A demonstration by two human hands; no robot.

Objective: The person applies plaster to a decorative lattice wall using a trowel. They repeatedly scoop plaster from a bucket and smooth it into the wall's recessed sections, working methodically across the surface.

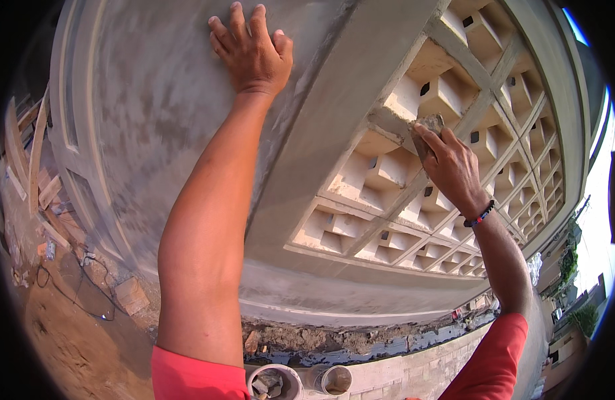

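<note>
My left hand [253,57] rests on the smooth grey plastered wall [154,87], fingers spread and nothing held. Off to the right, my right hand [452,167] grips a rough, grey, sponge-like piece [431,124]. Its exact kind is hard to make out, since my fingers cover part of it. That hand is at the latticework of cream breeze blocks [387,170], against a grey mortar joint between them. A plain grey plaster border [314,133] runs between the bare wall and the blocks. A dark beaded bracelet [479,213] circles my right wrist.
Below stand a bucket [291,383] with grey chunks inside and a second round container [336,380]. Rubble and soil [307,338] line the wall's foot. Wooden planks [39,150] and a dark cable [87,280] lie at the left.
</note>
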